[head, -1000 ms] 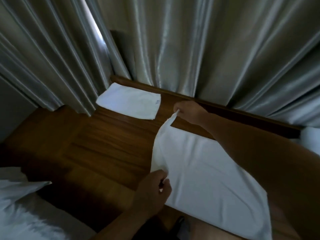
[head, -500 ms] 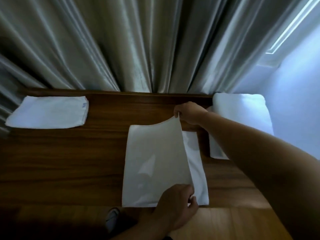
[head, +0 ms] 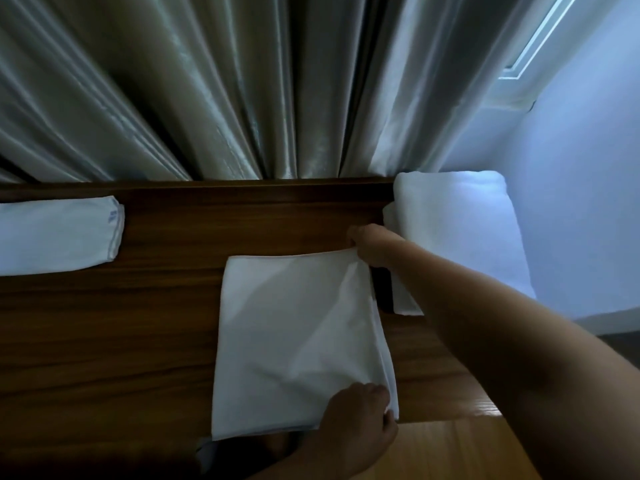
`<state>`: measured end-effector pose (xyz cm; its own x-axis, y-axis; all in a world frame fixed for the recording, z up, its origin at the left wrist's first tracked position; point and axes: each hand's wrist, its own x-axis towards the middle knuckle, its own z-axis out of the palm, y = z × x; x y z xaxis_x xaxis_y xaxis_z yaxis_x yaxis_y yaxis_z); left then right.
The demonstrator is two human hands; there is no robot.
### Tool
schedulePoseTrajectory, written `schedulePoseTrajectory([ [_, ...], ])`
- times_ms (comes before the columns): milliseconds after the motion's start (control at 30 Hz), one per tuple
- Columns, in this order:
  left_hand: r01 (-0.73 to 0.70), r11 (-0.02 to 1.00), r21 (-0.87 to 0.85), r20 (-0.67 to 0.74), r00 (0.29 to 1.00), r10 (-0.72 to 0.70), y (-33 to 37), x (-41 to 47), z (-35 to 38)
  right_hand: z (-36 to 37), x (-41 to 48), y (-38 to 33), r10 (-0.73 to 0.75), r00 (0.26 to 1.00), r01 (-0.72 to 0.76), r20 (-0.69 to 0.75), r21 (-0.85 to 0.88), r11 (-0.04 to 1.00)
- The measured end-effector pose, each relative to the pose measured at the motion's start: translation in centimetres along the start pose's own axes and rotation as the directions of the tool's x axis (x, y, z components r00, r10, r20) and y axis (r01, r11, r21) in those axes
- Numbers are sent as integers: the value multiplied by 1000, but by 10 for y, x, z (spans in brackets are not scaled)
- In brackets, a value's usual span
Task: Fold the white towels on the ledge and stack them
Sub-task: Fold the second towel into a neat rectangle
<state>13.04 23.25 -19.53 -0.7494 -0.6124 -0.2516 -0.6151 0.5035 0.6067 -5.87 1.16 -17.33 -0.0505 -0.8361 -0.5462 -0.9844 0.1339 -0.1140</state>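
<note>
A white towel [head: 294, 341] lies folded in half on the dark wooden ledge [head: 121, 323], in the middle of the view. My right hand [head: 372, 249] pinches its far right corner. At the near right corner my left hand [head: 356, 420] grips the layered edge. A folded white towel [head: 59, 233] rests at the far left of the ledge. A thicker pile of white towels [head: 457, 230] sits at the far right, against the wall.
Grey satin curtains [head: 225, 88] hang right behind the ledge. A pale wall [head: 581, 202] and a window frame [head: 533, 39] close off the right side. Lighter wooden floor [head: 450, 452] shows below the ledge's front edge.
The raised half of the towel has come down to the right onto the other half, and both hands now hold its right-hand corners. The view has shifted a little left.
</note>
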Motion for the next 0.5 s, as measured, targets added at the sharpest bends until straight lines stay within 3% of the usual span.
schedulePoseTrajectory([
  [200,-34,981,193,67,998,22,-11,14,29,19,17,-8,76,992,-53,102,-214,975],
  [333,-69,920,385,183,983,-3,-18,15,52,36,24,-2,82,995,-68,57,-217,974],
  [500,-132,927,352,231,972,51,-18,19,58,41,23,1,81,994,-61,76,-239,969],
])
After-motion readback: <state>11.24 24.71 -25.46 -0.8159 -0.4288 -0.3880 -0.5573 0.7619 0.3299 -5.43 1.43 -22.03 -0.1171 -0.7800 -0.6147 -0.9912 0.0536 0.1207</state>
